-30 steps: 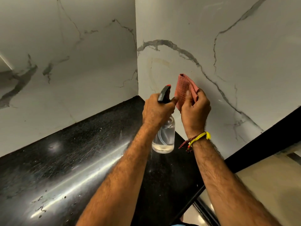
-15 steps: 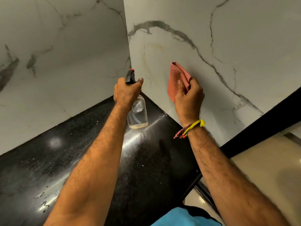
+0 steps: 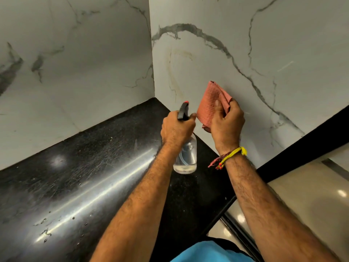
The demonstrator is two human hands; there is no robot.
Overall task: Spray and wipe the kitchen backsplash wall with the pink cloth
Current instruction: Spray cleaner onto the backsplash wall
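Pink cloth (image 3: pixel 211 104) gripped by right hand (image 3: pixel 226 125), left hand (image 3: pixel 176 127) clutching spray bottle (image 3: pixel 186 156), black countertop (image 3: pixel 75 176) below

Setting: a home kitchen, inner corner of a worktop. Evidence: two white marble-look backsplash walls (image 3: pixel 264 44) with grey veining meet at a vertical seam and run straight down to a polished black speckled stone surface (image 3: pixel 90 176). The surface shows fine scratches, light glare and scattered droplets. A faint brownish ring-shaped stain sits on the right wall panel near the corner. At lower right, past the black edge of the surface, a glossy beige tiled floor (image 3: pixel 311 201) reflects ceiling lights. Cleaning items in view, a clear spray bottle (image 3: pixel 186 156) and pink cloth (image 3: pixel 207 108), fit domestic use.
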